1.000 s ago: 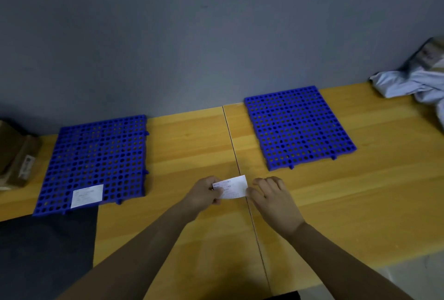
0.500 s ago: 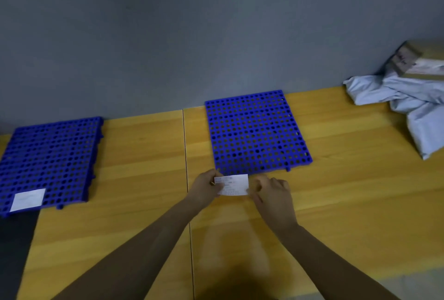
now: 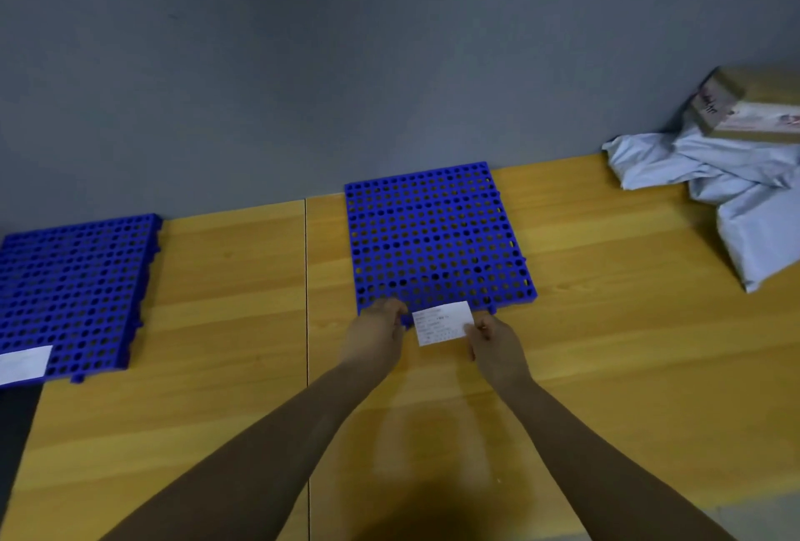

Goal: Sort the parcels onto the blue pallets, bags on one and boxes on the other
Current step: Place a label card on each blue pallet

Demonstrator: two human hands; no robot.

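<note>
I stand at a long table (image 3: 606, 367) of yellow wood with a dark seam (image 3: 306, 280) running front to back across it; it is pushed against a plain grey wall (image 3: 346, 64). My right hand (image 3: 493, 345) pinches the lower right corner of a small white printed slip (image 3: 441, 322), which lies over the near edge of the blue pallet (image 3: 437, 237) just right of the seam. My left hand (image 3: 376, 335) is curled just beside the slip's left edge, at the pallet's front rim; I cannot tell whether it grips anything. A second blue pallet (image 3: 73, 293) sits well apart at the far left, with another white slip (image 3: 24, 364) on its near corner. The parcels are heaped at the far right against the wall: pale grey bags (image 3: 736, 194) with a brown box (image 3: 753, 111) on top.
</note>
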